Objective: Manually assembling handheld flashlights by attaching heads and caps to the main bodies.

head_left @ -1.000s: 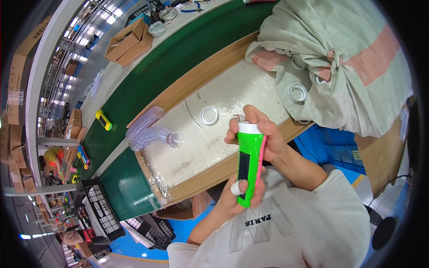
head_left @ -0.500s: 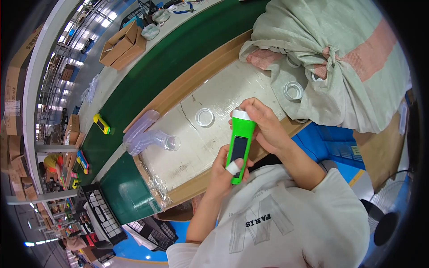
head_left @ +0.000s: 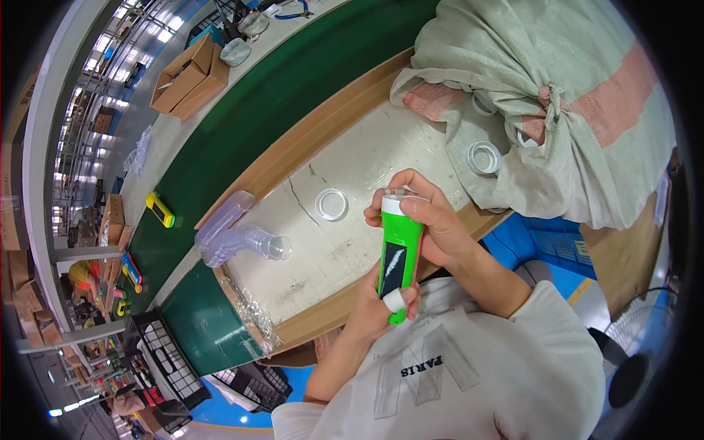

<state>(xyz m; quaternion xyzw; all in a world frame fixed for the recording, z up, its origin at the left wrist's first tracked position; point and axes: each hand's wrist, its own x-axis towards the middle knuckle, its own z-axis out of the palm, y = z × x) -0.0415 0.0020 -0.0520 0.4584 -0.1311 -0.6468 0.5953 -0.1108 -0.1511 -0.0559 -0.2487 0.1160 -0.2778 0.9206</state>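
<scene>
A bright green flashlight (head_left: 402, 235) with a dark rectangular panel is held up in front of my body. Around its lower handle wraps my left hand (head_left: 378, 301), with white tape on the thumb. At the head end, the fingers of my right hand (head_left: 429, 216) grip the white ring (head_left: 394, 206) on the flashlight. A loose white ring (head_left: 331, 204) lies in the shallow cardboard tray (head_left: 301, 187). Nested clear plastic lens cups (head_left: 249, 246) rest at the tray's left end.
A large woven sack (head_left: 528, 88) with white rings (head_left: 484, 158) at its mouth fills the right. Beyond the tray runs a green conveyor belt (head_left: 227, 125) bearing a yellow flashlight (head_left: 160, 210). A cardboard box (head_left: 192, 81) sits on the far ledge; black crates (head_left: 172, 359) stand lower left.
The flashlight's head has dipped a little lower and its handle has shifted toward my body. My right fingers have moved over the front of the white ring.
</scene>
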